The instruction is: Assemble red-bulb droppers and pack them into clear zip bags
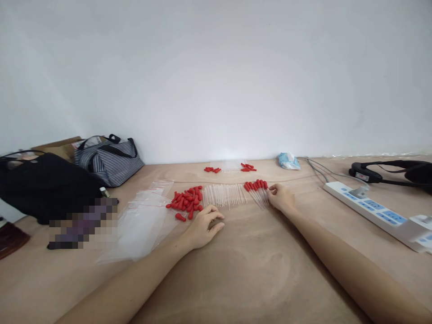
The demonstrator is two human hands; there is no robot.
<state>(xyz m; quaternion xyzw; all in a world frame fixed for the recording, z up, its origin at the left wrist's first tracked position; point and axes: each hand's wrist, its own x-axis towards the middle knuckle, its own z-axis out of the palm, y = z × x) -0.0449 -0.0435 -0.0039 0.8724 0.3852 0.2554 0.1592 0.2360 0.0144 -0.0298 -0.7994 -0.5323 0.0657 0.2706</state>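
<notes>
My right hand (282,198) is at the right end of a row of glass droppers with red rubber bulbs (254,186), its fingers pinched on the outermost dropper just below the bulb. My left hand (204,227) rests on the table with fingers curved and apart, nothing visible between them. Just beyond it lies a heap of loose red rubber bulbs (186,201). A row of bare glass tubes (224,195) stretches between the heap and the finished-looking droppers, their tips pointing toward me.
Clear plastic zip bags (140,225) lie left of the bulbs. Near the wall are more red-bulbed pieces (248,167) and a crumpled blue-white packet (288,161). A white power strip (371,209) and black headset (388,173) sit right; a striped bag (111,162) and black bag (50,186) left.
</notes>
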